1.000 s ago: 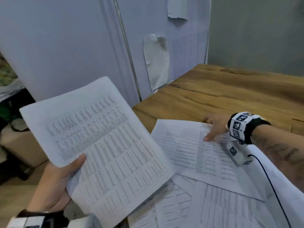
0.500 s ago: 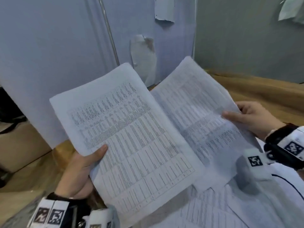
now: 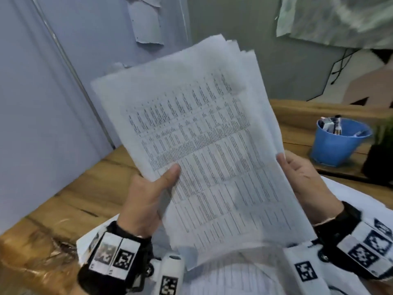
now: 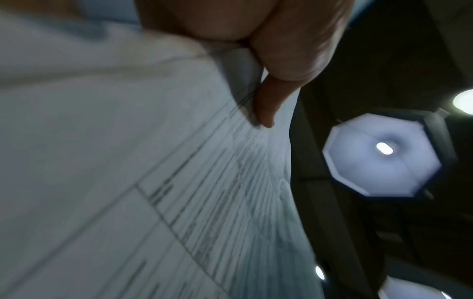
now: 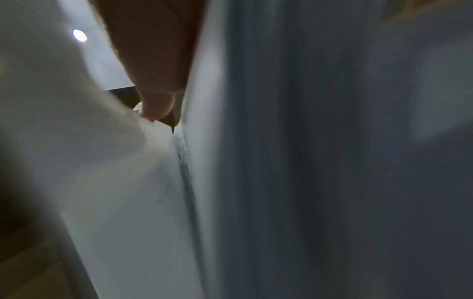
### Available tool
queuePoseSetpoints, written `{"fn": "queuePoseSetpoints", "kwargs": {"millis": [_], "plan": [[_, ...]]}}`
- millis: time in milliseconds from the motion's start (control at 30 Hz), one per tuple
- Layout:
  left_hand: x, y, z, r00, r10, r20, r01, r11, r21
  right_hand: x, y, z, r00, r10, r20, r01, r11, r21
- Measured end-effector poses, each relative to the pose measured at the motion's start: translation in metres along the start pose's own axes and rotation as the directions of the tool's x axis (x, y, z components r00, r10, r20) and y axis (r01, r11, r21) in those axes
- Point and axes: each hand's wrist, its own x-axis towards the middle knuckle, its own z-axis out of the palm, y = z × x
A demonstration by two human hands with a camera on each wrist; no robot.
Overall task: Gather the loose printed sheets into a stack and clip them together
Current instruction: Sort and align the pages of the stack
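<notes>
Now sheet that right hand lifted off tabletop half second ago lies merged into stack. Stack held in air, centre of view, top edges fanned, not squared. Left hand pinches 8 o'clock edge, thumb on top; right hand grips 3 o'clock edge. More sheets remain loose on tabletop at 6 o'clock; gathering unfinished, no clip seen. Blue bucket at 3 o'clock holds small indistinct items.

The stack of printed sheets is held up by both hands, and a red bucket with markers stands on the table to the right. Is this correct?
Only the colour is wrong: the head view shows a blue bucket. The left hand and right hand do hold up the stack of printed sheets.
</notes>
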Motion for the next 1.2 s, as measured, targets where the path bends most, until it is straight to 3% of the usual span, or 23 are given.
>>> {"fn": "queuePoseSetpoints", "kwargs": {"millis": [167,267,333,567,633,733,867,1000,1100,1200], "plan": [[0.014,0.007,0.039,0.975,0.217,0.035,-0.22,0.968,0.118,-0.006,-0.034,-0.036,0.982,-0.183,-0.042,0.183,0.983,-0.005],[0.013,-0.002,0.055,0.956,0.271,0.112,-0.29,0.932,0.219,-0.021,-0.044,-0.05,0.954,-0.294,-0.053,0.29,0.955,-0.069],[0.01,-0.016,0.063,0.946,0.273,0.174,-0.308,0.924,0.228,-0.032,-0.04,-0.053,0.943,-0.326,-0.062,0.31,0.933,-0.182],[0.006,-0.031,0.063,0.949,0.245,0.201,-0.279,0.945,0.168,-0.039,-0.024,-0.052,0.927,-0.374,-0.034,0.364,0.918,-0.16],[0.007,-0.027,0.062,0.952,0.242,0.188,-0.279,0.939,0.2,-0.034,-0.03,-0.047,0.93,-0.359,-0.084,0.347,0.929,-0.13],[0.007,-0.028,0.059,0.955,0.229,0.189,-0.265,0.945,0.192,-0.033,-0.035,-0.045,0.959,-0.196,-0.203,0.204,0.979,0.019],[0.002,-0.029,0.048,0.955,0.135,0.264,-0.176,0.975,0.137,-0.047,-0.032,-0.056,0.978,-0.173,-0.12,0.197,0.953,0.231],[-0.007,-0.032,0.051,0.947,0.055,0.316,-0.104,0.984,0.143,-0.05,-0.023,-0.055,0.966,-0.172,-0.192,0.188,0.98,0.07],[-0.01,-0.026,0.061,0.92,0.081,0.383,-0.157,0.972,0.173,-0.051,-0.025,-0.044,0.966,-0.151,-0.212,0.161,0.986,0.031],[-0.01,-0.016,0.066,0.917,0.166,0.363,-0.243,0.954,0.175,-0.049,-0.031,-0.038,0.948,-0.213,-0.235,0.23,0.972,0.047]]}}
